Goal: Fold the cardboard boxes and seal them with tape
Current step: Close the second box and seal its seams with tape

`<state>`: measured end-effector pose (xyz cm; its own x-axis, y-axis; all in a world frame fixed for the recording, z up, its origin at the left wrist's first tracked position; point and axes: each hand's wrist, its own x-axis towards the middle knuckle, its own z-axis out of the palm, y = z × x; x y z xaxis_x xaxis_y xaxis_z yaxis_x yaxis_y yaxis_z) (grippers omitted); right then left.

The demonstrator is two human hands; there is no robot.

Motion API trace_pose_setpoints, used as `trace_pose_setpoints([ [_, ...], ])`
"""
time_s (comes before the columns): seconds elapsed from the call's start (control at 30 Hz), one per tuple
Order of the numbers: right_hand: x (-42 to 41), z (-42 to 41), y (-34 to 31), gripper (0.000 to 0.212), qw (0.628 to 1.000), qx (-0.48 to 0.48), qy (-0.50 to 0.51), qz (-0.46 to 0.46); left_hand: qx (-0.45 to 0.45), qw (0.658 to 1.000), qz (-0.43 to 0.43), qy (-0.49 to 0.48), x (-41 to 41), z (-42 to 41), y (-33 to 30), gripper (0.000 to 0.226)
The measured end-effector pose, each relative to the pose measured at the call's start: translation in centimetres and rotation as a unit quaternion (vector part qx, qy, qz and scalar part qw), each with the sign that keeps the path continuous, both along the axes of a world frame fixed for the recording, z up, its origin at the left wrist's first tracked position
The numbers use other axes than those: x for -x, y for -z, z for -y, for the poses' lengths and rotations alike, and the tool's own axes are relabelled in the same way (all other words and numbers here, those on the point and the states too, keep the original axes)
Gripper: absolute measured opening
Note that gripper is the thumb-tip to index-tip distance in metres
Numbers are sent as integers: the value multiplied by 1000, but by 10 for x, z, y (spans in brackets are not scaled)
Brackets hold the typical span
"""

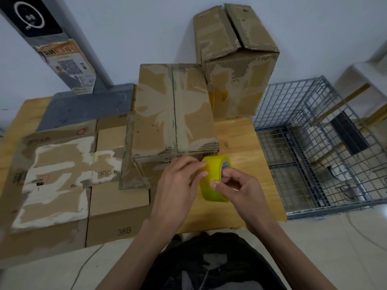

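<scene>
**Finding the tape end before sealing the box**

Both hands work the yellow tape roll [214,178], held on edge just in front of the folded box [173,109], near its front right corner, above the desk [247,139]. Left hand [178,185] cups the roll's left side, fingers curled onto the band w/ tips on its outer face. Right hand [236,187] pinches at the roll's near rim, thumb and forefinger together, prob. picking for the loose end; whether an end is lifted yet can't be told.

The box's top flaps lie closed, centre seam running front to back, no fresh tape seen on it. A second box [236,59] stands behind and right of it, top flaps ajar. Flattened boxes [62,181] lie left of it.

To do this step well: steady the roll w/ left hand, turn it slowly, let a nail catch the edge. Peel straight, not at an angle, or the strip may split. Then start the strip on the front face below the seam, so it wraps over.
</scene>
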<state>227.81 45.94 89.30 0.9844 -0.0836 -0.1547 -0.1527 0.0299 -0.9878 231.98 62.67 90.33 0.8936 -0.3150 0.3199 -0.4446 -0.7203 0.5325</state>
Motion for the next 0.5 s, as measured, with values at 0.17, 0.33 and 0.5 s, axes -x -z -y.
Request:
trace_pose_setpoints([
  [0.17, 5, 1, 3, 17, 998, 56, -19, 6, -9, 1000, -30, 0, -5, -4, -7, 12],
  [0.33, 8, 0, -1, 32, 998, 54, -20, 14, -22, 996, -78, 25, -11, -5, -14, 6],
  [0.5, 9, 0, -4, 20, 1000, -1, -15, 1, -12, 997, -62, 44, -8, -7, -16, 8],
])
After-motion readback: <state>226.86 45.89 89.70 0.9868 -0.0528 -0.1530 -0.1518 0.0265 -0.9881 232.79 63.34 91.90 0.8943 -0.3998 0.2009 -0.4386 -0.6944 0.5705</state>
